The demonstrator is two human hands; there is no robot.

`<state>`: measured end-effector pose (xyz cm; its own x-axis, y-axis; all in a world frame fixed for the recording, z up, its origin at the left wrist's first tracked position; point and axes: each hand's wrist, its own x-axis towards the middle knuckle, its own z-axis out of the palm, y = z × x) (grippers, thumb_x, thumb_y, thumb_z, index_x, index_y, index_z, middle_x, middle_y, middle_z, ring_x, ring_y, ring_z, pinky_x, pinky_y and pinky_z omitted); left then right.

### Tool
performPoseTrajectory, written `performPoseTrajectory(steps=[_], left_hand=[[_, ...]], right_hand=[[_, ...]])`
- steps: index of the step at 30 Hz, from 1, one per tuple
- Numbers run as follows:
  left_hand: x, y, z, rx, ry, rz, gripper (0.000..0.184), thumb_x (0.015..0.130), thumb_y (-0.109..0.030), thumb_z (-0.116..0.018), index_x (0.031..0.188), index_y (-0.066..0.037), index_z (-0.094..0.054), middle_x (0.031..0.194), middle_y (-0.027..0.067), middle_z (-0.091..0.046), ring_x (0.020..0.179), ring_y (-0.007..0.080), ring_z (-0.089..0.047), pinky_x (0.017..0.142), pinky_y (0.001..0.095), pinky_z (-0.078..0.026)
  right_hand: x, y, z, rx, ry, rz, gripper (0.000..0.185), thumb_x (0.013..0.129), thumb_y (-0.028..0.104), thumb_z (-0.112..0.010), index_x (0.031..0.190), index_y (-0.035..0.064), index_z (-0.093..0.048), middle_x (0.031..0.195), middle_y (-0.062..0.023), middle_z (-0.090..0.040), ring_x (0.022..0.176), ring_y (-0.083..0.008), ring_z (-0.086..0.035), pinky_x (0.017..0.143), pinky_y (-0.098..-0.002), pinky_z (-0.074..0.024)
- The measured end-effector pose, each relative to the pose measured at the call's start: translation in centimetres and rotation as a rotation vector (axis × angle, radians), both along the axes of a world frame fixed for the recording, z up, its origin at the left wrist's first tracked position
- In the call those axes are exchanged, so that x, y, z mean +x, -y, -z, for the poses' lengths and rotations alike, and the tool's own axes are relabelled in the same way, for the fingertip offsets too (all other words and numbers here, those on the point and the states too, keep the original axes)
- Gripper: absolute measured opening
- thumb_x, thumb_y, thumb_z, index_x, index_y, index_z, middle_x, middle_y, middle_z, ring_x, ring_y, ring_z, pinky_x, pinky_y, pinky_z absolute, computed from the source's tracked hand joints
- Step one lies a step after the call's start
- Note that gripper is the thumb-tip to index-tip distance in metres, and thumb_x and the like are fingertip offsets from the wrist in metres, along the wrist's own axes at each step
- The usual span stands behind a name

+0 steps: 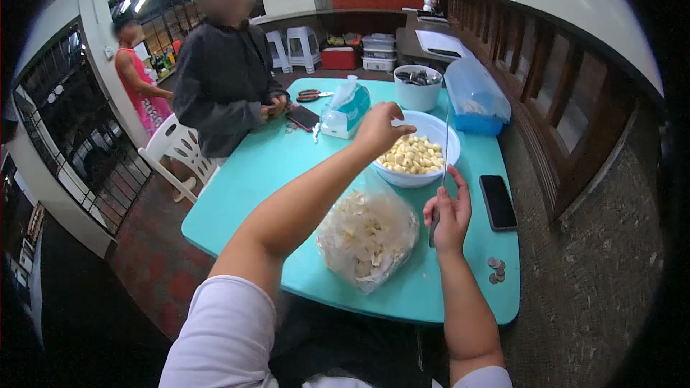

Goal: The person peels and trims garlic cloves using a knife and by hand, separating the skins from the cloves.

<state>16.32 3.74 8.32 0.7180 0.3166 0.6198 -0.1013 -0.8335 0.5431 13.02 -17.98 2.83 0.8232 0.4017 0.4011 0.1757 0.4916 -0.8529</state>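
Note:
My left hand [384,129] hangs over the near left rim of a white bowl [402,178] of peeled garlic cloves [412,155]. Its fingers are curved, the thumb stands apart from them, and nothing shows in its grasp. In my right hand [451,217] is a knife [446,145], gripped by its dark handle with the thin blade pointing up, right of the bowl. Between my forearms sits a clear plastic bag [368,241] filled with pale garlic skins.
On the turquoise table [244,201] lie a phone [497,202], coins [496,270], scissors [314,94] and a tissue pack [346,111]. A white tub [417,89] and a blue lidded box [476,97] stand behind. One person [219,86] stands at the left edge, another [140,82] farther back.

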Motion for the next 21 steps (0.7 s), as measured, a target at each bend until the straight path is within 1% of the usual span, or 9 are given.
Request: performPoseTrajectory(steps=[2, 5, 9, 12, 13, 15, 16, 18, 21], left_hand=[[0.0, 1.0, -1.0, -0.046, -0.04, 0.025, 0.03, 0.07, -0.025, -0.075, 0.078, 0.0, -0.06, 0.085, 0.0163, -0.059, 0.081, 0.0293, -0.058, 0.072, 0.0368, -0.047], [-2.6, 2.9, -1.2, -0.218, 0.006, 0.263, 0.024, 0.074, -0.021, -0.072, 0.078, 0.0, -0.059, 0.083, 0.0153, -0.059, 0.081, 0.0295, -0.058, 0.071, 0.0361, -0.047], [-10.0, 4.6, -1.5, 0.036, 0.051, 0.406, 0.017, 0.076, -0.013, -0.067, 0.083, -0.003, -0.057, 0.08, 0.0133, -0.058, 0.077, 0.0301, -0.058, 0.069, 0.0367, -0.047], [-15.6, 4.1, -0.6, 0.236, -0.116, 0.279, 0.018, 0.074, -0.005, -0.067, 0.089, -0.002, -0.057, 0.087, 0.0111, -0.059, 0.082, 0.0269, -0.059, 0.07, 0.0343, -0.047], [-17.1, 3.9, -0.1, 0.219, -0.138, 0.258, 0.016, 0.073, -0.001, -0.064, 0.086, -0.003, -0.055, 0.085, 0.0106, -0.059, 0.08, 0.0289, -0.057, 0.069, 0.0352, -0.046], [-19.7, 3.0, 1.3, 0.173, -0.315, 0.287, 0.024, 0.069, -0.002, -0.063, 0.093, -0.005, -0.057, 0.103, 0.0135, -0.057, 0.099, 0.0316, -0.054, 0.083, 0.0398, -0.044], [-20.6, 3.3, 1.4, 0.285, -0.358, 0.271, 0.032, 0.067, -0.004, -0.062, 0.098, -0.007, -0.056, 0.111, 0.0148, -0.052, 0.107, 0.0336, -0.048, 0.089, 0.0427, -0.04], [-22.3, 4.4, 1.2, 0.51, -0.445, 0.236, 0.046, 0.064, -0.009, -0.062, 0.11, -0.01, -0.055, 0.127, 0.0175, -0.043, 0.122, 0.0376, -0.037, 0.099, 0.0484, -0.033], [-23.3, 5.5, 2.8, 0.451, -0.556, 0.281, 0.069, 0.06, -0.016, -0.062, 0.126, -0.015, -0.046, 0.14, 0.019, -0.026, 0.131, 0.0414, -0.02, 0.106, 0.0548, -0.02]], right_hand=[[0.3, -0.1, 0.3, -0.041, 0.048, 0.031, 0.045, 0.091, 0.019, -0.052, 0.13, 0.0059, -0.035, 0.058, -0.0014, -0.051, 0.046, -0.0054, -0.043, 0.041, -0.0175, -0.0333], [0.3, 0.5, 0.3, -0.108, 0.124, 0.07, 0.054, 0.086, 0.014, -0.059, 0.133, 0.0066, -0.033, 0.064, -0.0025, -0.056, 0.052, -0.0065, -0.048, 0.048, -0.0199, -0.0373], [-0.4, 0.1, 0.5, -0.149, 0.296, 0.096, 0.057, 0.085, 0.016, -0.06, 0.133, 0.0038, -0.033, 0.066, -0.0048, -0.06, 0.057, -0.0074, -0.053, 0.051, -0.022, -0.0389], [-1.4, -0.1, 0.6, -0.239, 0.356, 0.137, 0.053, 0.088, 0.02, -0.055, 0.133, 0.0049, -0.032, 0.058, -0.0058, -0.057, 0.051, -0.0118, -0.055, 0.049, -0.026, -0.0407], [-1.6, 0.2, 0.5, -0.304, 0.363, 0.125, 0.051, 0.089, 0.021, -0.053, 0.133, 0.0054, -0.033, 0.057, -0.0064, -0.056, 0.05, -0.0136, -0.055, 0.049, -0.027, -0.0409], [-1.6, 0.3, 0.3, -0.417, 0.386, 0.109, 0.049, 0.09, 0.023, -0.05, 0.133, 0.0063, -0.033, 0.055, -0.0074, -0.055, 0.049, -0.0172, -0.056, 0.049, -0.0291, -0.0414], [-1.2, 0.2, 0.6, -0.504, 0.434, 0.117, 0.047, 0.091, 0.024, -0.048, 0.133, 0.0082, -0.034, 0.054, -0.009, -0.054, 0.049, -0.0226, -0.056, 0.049, -0.033, -0.0417], [-1.2, 0.2, 0.5, -0.566, 0.48, 0.113, 0.048, 0.09, 0.027, -0.049, 0.133, 0.0091, -0.034, 0.055, -0.0098, -0.055, 0.051, -0.0254, -0.058, 0.05, -0.0353, -0.043], [-2.0, 0.3, -0.4, -0.687, 0.496, 0.089, 0.054, 0.086, 0.031, -0.054, 0.132, 0.0105, -0.034, 0.059, -0.0114, -0.057, 0.055, -0.0292, -0.059, 0.053, -0.038, -0.0449]])
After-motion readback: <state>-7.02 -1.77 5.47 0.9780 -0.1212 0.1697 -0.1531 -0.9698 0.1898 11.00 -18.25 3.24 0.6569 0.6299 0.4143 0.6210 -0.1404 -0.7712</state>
